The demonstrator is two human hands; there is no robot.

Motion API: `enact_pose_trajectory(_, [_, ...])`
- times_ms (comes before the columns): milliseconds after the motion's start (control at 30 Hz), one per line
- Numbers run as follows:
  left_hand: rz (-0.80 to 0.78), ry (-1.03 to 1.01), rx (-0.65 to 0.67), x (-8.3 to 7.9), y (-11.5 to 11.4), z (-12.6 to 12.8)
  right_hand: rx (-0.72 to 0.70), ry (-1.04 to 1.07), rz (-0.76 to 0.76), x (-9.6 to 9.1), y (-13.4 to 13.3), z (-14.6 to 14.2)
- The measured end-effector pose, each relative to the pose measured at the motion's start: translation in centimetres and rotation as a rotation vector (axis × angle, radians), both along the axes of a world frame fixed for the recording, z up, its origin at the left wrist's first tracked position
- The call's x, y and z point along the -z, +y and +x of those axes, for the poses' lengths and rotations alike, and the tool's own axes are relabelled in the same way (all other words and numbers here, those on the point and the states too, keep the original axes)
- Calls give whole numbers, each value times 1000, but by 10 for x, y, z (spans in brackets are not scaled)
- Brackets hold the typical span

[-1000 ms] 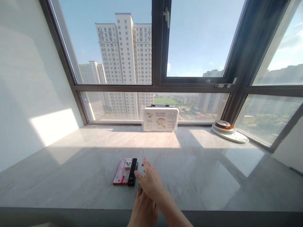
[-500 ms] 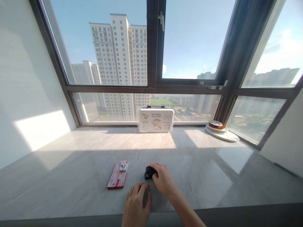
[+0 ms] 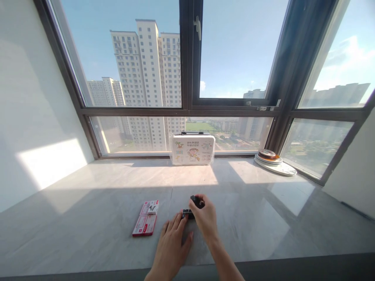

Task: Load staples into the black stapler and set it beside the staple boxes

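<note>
A small black stapler (image 3: 191,207) rests on the marble window sill (image 3: 88,203) in front of me. My right hand (image 3: 206,218) is closed round it from the right, lifting its top end. My left hand (image 3: 172,244) lies flat beside it, fingers spread, fingertips touching the stapler's near end. A red and white staple box (image 3: 145,219) lies flat on the sill just left of my hands, with a smaller white box (image 3: 152,207) at its far end.
A white printed case (image 3: 192,149) stands against the window at the back middle. A stack of plates (image 3: 274,160) sits at the back right. A white wall borders the sill on the left; the sill's front edge runs under my wrists.
The stapler was taken from beside the red box and moved right. My right hand now tilts its top up, and my left hand has slid forward to touch it.
</note>
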State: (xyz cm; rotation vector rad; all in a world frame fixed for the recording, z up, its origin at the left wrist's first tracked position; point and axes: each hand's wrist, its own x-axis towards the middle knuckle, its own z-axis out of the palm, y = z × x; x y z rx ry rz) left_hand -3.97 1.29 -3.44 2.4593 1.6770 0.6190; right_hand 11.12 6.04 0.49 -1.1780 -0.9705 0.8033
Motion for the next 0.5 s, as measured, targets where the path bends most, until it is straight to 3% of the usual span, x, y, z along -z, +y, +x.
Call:
enact_pose_trajectory(100, [23, -1, -35, 6, 2, -1, 21, 333, -17, 8, 10, 23])
enact_pose_trajectory(333, [182, -49, -91, 14, 1, 1, -26, 636, -86, 36, -11, 68])
enact_pose_trajectory(400, [278, -55, -170, 10, 0, -6, -62, 692, -97, 42, -24, 73])
enact_pose_trajectory(500, [409, -44, -410, 5, -5, -28, -93, 685, -139, 50, -46, 80])
